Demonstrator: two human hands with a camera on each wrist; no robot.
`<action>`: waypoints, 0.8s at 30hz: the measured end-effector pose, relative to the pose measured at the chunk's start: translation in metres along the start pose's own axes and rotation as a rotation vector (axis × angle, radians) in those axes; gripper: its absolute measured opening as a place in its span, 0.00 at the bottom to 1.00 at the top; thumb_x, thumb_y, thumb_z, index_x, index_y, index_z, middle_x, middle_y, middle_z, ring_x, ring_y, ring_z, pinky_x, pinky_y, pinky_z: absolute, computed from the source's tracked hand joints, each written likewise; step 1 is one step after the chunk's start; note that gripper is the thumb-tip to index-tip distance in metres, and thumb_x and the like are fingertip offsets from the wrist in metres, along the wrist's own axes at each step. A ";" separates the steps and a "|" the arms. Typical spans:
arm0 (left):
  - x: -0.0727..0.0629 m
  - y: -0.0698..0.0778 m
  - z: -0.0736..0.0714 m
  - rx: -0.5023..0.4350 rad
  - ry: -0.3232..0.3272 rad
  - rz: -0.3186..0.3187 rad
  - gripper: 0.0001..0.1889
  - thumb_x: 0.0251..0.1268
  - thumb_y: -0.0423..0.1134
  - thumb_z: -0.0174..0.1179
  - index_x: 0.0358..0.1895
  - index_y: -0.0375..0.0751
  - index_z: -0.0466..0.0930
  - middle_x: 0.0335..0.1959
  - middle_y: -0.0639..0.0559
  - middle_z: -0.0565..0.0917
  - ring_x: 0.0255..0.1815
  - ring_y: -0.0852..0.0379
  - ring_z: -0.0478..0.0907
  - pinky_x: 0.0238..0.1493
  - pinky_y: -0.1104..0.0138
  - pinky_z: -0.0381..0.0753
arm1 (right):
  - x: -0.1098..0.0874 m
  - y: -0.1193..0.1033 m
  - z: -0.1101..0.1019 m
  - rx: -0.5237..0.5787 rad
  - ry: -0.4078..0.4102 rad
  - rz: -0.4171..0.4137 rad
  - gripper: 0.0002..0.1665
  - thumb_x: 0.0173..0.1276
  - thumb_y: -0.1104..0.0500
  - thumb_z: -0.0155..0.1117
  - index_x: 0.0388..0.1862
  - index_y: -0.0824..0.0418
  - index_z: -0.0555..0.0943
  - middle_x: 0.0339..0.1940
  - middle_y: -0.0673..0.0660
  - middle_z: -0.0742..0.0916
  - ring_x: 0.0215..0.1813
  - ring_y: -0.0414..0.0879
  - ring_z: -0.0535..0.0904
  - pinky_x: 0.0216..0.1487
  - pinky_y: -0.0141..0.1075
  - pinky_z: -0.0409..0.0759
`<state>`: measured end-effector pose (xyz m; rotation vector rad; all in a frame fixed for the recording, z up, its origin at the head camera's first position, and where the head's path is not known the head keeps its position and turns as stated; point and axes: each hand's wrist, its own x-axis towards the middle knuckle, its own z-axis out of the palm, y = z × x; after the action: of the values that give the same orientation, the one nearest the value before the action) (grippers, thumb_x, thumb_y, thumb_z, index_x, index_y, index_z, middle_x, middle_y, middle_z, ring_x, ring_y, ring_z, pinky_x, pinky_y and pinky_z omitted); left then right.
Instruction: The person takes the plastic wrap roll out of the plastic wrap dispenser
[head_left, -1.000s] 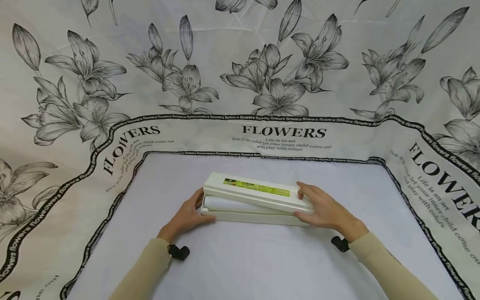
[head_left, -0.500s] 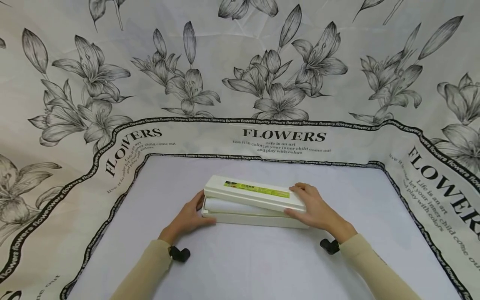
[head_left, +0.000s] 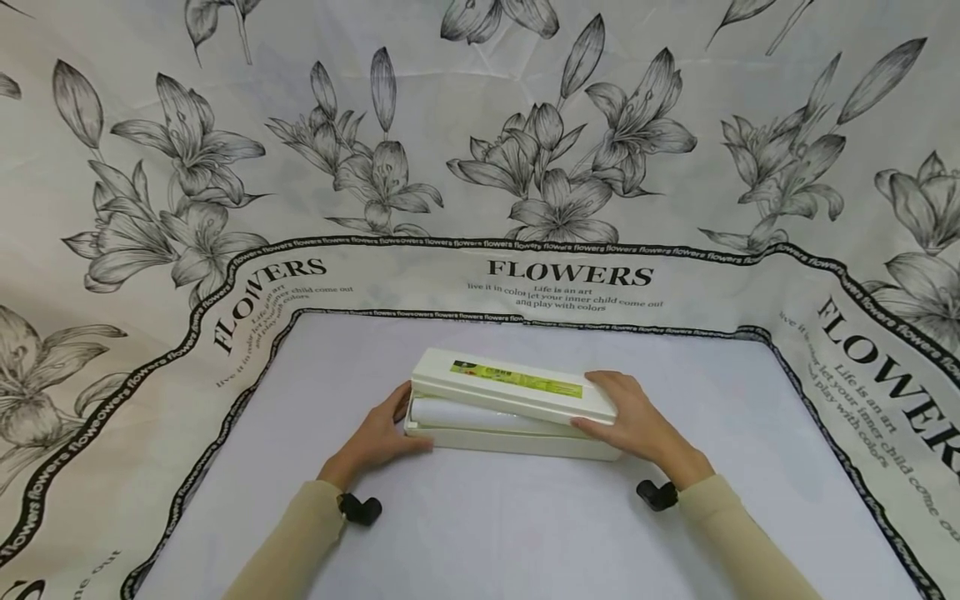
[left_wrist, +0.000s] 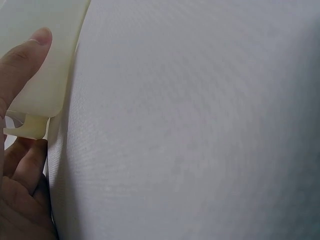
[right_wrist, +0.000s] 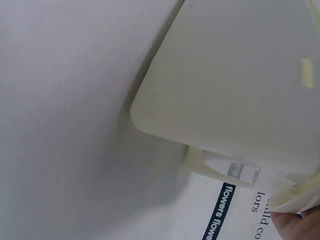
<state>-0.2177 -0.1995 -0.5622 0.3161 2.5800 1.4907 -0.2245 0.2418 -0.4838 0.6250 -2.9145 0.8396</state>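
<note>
A long off-white plastic dispenser box (head_left: 517,442), like one for cling film, lies on the white tabletop. Inside it a white roll (head_left: 465,412) shows through the gap under the tilted lid (head_left: 450,375). My left hand (head_left: 380,435) grips the box's left end, thumb along the front, fingers behind; in the left wrist view the thumb (left_wrist: 22,65) presses the box wall. With thumb in front and fingers over the far side, my right hand (head_left: 641,421) holds the lid's right end. The lid's left end is raised above the box. A curved side clip (right_wrist: 197,165) shows in the right wrist view.
A yellow-green label (head_left: 517,379) runs along the lid. The white cloth surface (head_left: 510,525) has a black printed border (head_left: 405,315), and flower-patterned fabric (head_left: 525,183) rises behind and at both sides. A black camera (head_left: 360,509) is strapped to each wrist.
My right hand has shifted left along the lid's right end, and the lid sits slightly differently over the box. The left hand keeps its grip. The head view has tilted a little.
</note>
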 end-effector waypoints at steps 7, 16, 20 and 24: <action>0.000 0.001 0.000 -0.024 -0.015 0.005 0.63 0.42 0.56 0.84 0.83 0.57 0.53 0.80 0.49 0.65 0.79 0.48 0.66 0.79 0.46 0.62 | -0.001 0.000 -0.001 0.001 0.076 -0.036 0.54 0.60 0.38 0.77 0.76 0.67 0.69 0.72 0.69 0.74 0.73 0.65 0.67 0.69 0.67 0.70; -0.001 0.001 0.001 -0.013 -0.013 -0.005 0.63 0.43 0.55 0.84 0.83 0.53 0.53 0.80 0.48 0.66 0.79 0.47 0.66 0.79 0.47 0.62 | -0.007 0.009 -0.011 -0.003 0.159 -0.021 0.50 0.59 0.42 0.79 0.72 0.67 0.71 0.70 0.68 0.75 0.71 0.65 0.68 0.67 0.66 0.70; 0.000 0.001 0.000 -0.009 -0.015 -0.008 0.64 0.43 0.55 0.85 0.83 0.53 0.53 0.80 0.47 0.66 0.79 0.47 0.66 0.79 0.48 0.62 | -0.013 0.018 -0.017 -0.002 0.197 -0.006 0.49 0.59 0.44 0.80 0.71 0.67 0.71 0.69 0.68 0.76 0.70 0.65 0.68 0.65 0.67 0.69; 0.000 0.001 0.000 -0.012 -0.017 -0.004 0.64 0.42 0.54 0.85 0.83 0.51 0.52 0.80 0.46 0.66 0.79 0.46 0.66 0.79 0.48 0.63 | -0.022 0.030 -0.026 0.005 0.239 0.028 0.48 0.59 0.46 0.80 0.71 0.68 0.71 0.69 0.70 0.76 0.69 0.66 0.68 0.63 0.67 0.69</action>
<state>-0.2178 -0.1988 -0.5617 0.3205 2.5553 1.4953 -0.2180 0.2865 -0.4800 0.4502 -2.7119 0.8601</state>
